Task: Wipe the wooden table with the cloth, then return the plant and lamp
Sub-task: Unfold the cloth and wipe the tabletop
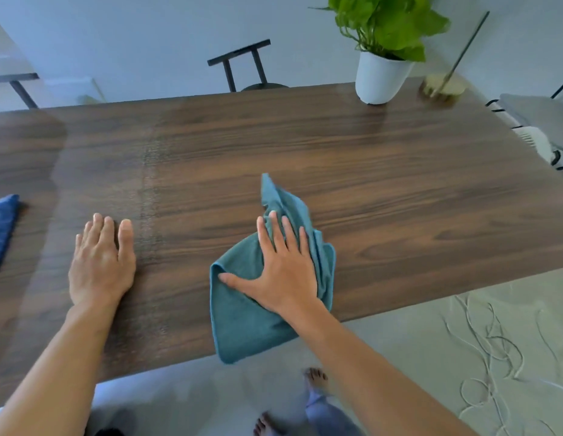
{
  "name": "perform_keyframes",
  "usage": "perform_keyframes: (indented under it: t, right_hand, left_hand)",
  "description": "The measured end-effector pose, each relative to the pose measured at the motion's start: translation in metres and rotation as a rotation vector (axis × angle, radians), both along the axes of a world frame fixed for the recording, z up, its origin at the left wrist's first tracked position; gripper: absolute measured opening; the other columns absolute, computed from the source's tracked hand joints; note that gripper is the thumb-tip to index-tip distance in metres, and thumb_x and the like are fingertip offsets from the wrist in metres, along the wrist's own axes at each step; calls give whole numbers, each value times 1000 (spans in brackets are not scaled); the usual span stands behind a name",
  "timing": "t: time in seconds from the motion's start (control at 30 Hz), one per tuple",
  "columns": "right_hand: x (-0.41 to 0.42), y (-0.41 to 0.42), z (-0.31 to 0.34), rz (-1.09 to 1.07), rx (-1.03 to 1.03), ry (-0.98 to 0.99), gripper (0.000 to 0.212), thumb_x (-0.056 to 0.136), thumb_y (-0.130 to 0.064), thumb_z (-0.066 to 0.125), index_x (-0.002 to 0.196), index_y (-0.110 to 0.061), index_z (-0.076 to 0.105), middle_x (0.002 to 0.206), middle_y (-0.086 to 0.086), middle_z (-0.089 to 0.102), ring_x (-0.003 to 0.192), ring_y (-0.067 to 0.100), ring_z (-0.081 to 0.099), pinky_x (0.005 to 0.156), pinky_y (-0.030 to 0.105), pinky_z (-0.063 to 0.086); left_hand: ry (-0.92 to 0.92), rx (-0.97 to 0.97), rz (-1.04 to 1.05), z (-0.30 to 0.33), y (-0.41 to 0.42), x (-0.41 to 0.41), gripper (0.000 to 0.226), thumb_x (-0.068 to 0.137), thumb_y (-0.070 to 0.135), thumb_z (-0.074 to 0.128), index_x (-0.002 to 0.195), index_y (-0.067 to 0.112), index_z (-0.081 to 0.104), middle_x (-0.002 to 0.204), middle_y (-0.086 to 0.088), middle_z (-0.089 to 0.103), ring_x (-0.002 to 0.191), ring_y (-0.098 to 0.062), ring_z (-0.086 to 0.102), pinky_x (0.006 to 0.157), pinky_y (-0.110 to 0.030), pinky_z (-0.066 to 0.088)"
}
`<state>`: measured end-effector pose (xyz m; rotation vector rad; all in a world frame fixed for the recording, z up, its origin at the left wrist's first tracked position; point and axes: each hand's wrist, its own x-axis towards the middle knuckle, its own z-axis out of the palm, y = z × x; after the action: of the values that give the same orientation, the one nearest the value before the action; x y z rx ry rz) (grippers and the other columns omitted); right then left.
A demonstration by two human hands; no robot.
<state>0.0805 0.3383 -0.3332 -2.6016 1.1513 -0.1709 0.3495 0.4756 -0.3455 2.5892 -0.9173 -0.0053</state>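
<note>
Head view, nearest first: two bare feet (316,377) stand on the pale floor under the near edge of the dark, wood-grained bench (368,190). Right hand (283,269) lies flat with fingers spread, palm pressed down on the crumpled teal microfibre cloth (242,316); the cloth spreads out from under the hand, one corner hanging just over the near edge, a twisted tail reaching past the fingertips toward the middle of the bench. Left hand (101,262) rests flat on bare wood well to the left of the cloth, fingers together, holding nothing. A folded blue cloth (2,228) lies at the far left edge. A faint streaky band runs across the grain between the hands. At the far right corner stand the leafy green plant in a smooth white tapered pot (380,77) and, just beside it, the lamp with a round pale base and thin slanted stem (443,84). Beyond the far edge a black metal chair back (242,62) shows. No writing can be read
</note>
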Motion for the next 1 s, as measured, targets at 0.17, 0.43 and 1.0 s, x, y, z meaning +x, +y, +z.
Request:
perform_keyframes:
  t: [0.17,0.43,1.0]
  right_hand:
    - [-2,-6,13,-9,148,-5,108,79,-92,24,160,-25,-1,168,1,-9,154,18,-15,124,47,-9]
    - [-9,-89,59,59,212,-35,61,89,-6,47,147,-27,47,137,3,59,127,26,47,100,45,45]
    - [-38,-188,48,319,-189,-93,8,92,-21,55,95,-14,58,94,2,68,100,26,53,85,40,42]
  left_hand:
    - [76,-54,2,16,-14,-30,77,98,64,23,148,7,40,160,-14,31,150,-31,22,122,-49,17]
    - [77,-154,-470,48,-76,-132,66,81,64,66,131,21,62,133,5,60,132,-15,47,106,-33,39]
    - [142,227,-305,73,-122,-183,9,76,11,53,74,15,45,82,-1,54,78,-32,51,67,-37,40]
